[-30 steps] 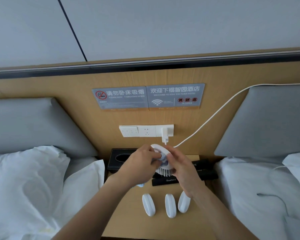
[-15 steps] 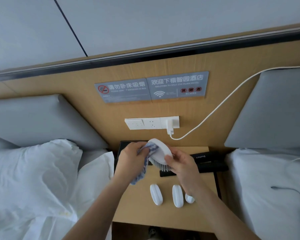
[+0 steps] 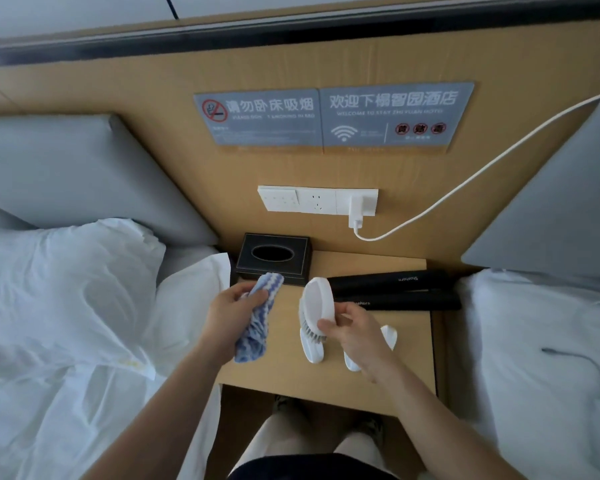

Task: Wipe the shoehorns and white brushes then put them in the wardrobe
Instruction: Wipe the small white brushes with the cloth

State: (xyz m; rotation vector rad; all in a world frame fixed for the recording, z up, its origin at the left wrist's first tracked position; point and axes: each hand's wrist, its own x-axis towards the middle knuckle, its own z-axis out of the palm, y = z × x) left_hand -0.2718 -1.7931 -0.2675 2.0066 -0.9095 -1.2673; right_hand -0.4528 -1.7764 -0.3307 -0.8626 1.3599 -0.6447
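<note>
- Blue-and-white striped cloth sat bunched in our left hand, fingers curled round it so that a loose fold hung ready for wiping; it hovered over the left part of the bench, clear of every brush
- our right hand pinched the white brush by its lower end, smooth back turned up toward us and bristles pointing down, we judged so that the wiped back could be checked; it hung just above the leftmost resting brush, one of a row of three on the bench; whether the bristles touched it we could not tell
- two black shoehorns lay side by side at the back right of the bench, next to the tissue box, in easy reach and apparently waiting their turn; no wardrobe was in view
- against half a second before, the hands had parted; the cloth had then been pressed to the brush's back, and now the two were well apart; the brush had also come lower, nearer the row; we took the wiping of this brush to be finished
</note>
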